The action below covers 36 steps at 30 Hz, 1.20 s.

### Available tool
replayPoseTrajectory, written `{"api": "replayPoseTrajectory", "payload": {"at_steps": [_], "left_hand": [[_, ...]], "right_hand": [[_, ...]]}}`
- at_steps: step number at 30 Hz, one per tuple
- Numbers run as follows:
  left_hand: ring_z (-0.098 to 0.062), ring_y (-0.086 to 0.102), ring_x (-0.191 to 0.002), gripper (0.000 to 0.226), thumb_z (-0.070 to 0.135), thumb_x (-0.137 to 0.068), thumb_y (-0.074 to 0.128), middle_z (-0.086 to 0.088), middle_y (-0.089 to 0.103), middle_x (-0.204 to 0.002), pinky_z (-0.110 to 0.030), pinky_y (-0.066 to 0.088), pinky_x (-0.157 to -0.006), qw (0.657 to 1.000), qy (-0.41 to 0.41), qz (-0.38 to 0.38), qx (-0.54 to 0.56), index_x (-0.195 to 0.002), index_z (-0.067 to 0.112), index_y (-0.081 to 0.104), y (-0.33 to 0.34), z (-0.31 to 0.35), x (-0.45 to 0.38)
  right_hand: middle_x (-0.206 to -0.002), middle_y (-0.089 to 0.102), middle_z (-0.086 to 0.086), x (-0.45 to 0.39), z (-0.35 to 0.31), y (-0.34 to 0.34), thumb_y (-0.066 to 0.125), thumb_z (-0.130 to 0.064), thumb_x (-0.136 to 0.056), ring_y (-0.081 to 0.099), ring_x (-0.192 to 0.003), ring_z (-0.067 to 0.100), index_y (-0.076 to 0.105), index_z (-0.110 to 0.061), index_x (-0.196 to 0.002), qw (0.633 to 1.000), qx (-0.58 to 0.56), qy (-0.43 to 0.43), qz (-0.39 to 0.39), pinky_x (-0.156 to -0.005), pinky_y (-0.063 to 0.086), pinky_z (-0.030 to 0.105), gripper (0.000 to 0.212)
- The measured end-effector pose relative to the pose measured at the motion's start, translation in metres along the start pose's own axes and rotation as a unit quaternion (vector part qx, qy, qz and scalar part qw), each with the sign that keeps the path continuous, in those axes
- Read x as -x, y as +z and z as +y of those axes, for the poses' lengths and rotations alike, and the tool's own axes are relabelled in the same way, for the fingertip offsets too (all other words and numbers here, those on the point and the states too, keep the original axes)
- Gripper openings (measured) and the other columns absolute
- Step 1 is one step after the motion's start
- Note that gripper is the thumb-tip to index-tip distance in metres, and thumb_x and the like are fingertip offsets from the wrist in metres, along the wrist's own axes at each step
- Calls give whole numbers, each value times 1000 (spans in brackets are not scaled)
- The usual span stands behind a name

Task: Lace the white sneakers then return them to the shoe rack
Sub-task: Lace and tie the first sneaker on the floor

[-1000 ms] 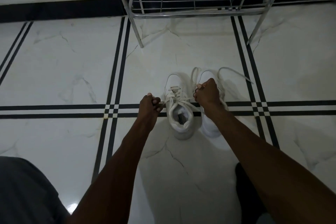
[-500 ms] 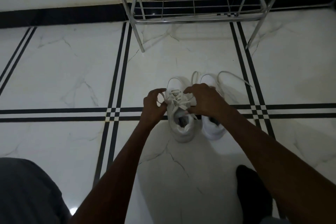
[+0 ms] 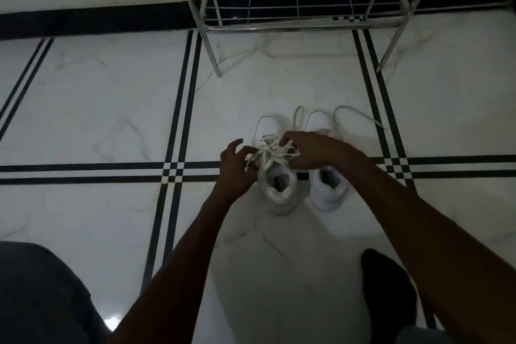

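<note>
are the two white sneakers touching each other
Apart: the head view shows bare floor between the left white sneaker and the right white sneaker.

head cam | wide-angle | looks fwd+down at floor (image 3: 111, 109) | hands near centre

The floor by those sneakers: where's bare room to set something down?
Bare tile lies left of the left sneaker, across the black stripes, and between the sneakers' toes and the shoe rack legs. It is crowded at the laces, under both hands.

Floor (image 3: 111, 109) open around sneakers (image 3: 279, 190); rack (image 3: 301, 24) beyond.
</note>
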<state>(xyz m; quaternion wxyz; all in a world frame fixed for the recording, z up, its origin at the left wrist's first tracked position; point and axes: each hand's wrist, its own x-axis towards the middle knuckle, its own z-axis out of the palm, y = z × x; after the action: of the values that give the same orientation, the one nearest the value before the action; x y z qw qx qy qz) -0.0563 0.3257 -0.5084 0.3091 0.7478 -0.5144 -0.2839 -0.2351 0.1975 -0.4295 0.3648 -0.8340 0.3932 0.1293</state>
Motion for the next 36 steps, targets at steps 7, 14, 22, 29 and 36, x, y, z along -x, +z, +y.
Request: {"api": "replayPoseTrajectory", "payload": {"at_steps": [7, 14, 22, 29, 36], "left_hand": [[-36, 39, -140, 37, 21, -82, 67, -15, 41, -149, -57, 48, -106, 999, -32, -7, 2, -119, 19, 69, 4, -5, -4], [-35, 55, -118, 29, 20, -87, 67, -10, 61, -128, -56, 49, -97, 998, -9, -13, -57, -116, 17, 67, 1, 1, -6], [-29, 59, -111, 14, 14, -93, 63, -2, 68, -93, -66, 10, -120, 969, -12, -37, -245, -105, 17, 57, -8, 23, -3], [-26, 59, -97, 33, -7, -80, 57, 6, 64, -71, -58, 22, -108, 923, 83, 42, -374, -88, 25, 64, -9, 4, 7], [-32, 73, -90, 22, 16, -97, 56, -10, 78, -87, -48, 56, -85, 991, -23, 24, -129, -99, 15, 77, -4, 4, 2]], "right_hand": [[-111, 72, 13, -5, 1, 21, 87, -21, -71, 67, -101, 29, 64, -9, -111, 995, -36, 13, 92, -80, 52, 34, 48], [-114, 73, 11, -11, -8, 6, 70, -15, -84, 70, -99, 25, 74, -13, -109, 993, 8, -46, 107, -88, 57, 40, 26], [-102, 71, 12, -17, 3, 13, 65, -3, -87, 69, -93, 29, 78, -11, -106, 983, 103, -32, 147, -73, 49, 31, 24], [-102, 69, 5, -3, 16, 32, 57, -6, -87, 57, -105, 31, 77, -24, -102, 951, 227, -17, 210, -83, 40, 40, 30], [-91, 74, 16, -12, 6, 43, 61, -10, -89, 70, -88, 32, 75, -3, -87, 980, 80, 24, 179, -75, 53, 32, 16]]}}
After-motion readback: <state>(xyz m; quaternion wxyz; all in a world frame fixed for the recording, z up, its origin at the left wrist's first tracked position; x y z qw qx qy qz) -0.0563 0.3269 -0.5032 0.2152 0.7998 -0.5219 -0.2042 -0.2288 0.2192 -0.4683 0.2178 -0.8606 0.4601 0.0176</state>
